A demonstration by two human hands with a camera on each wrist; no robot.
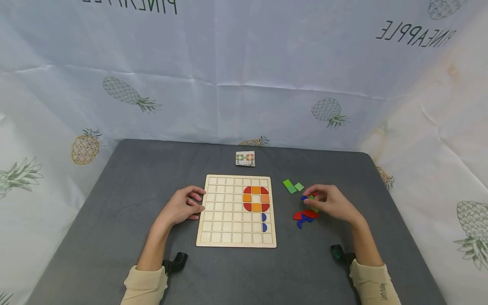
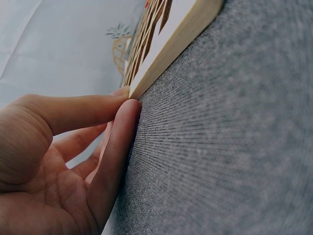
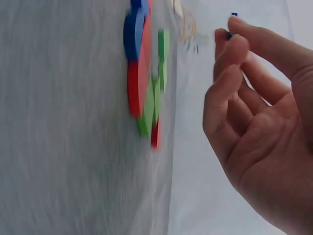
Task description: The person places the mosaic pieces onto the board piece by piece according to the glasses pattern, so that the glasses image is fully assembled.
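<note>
Head view: wooden grid board (image 1: pixel 236 244) mid-desk (image 1: pixel 152 169). Its cells hold a ring of red corners (image 1: pixel 247 207) and orange squares (image 1: pixel 256 190), two blue half-rounds (image 1: pixel 264 217) just nearer the person in the rightmost column. Left hand (image 1: pixel 183 206): grip loosely curved, nothing grasped, fingertips against board's left edge. Right hand (image 1: pixel 329 203): thumb and finger pinched nearly together on small blue piece (image 1: pixel 304 198), right of board. Loose pile (image 1: pixel 311 214) of red, blue, green pieces near/under that hand, partly hidden by it. Two green pieces (image 1: pixel 289 186) farther back. Small printed card (image 1: pixel 245 158) beyond board. Patterned cloth behind desk.

Left wrist: thumb and a finger touch board corner.

Right wrist: blue piece mostly covered by fingertips, raised off desk; exact shape unclear. Pile alongside, blurred.
</note>
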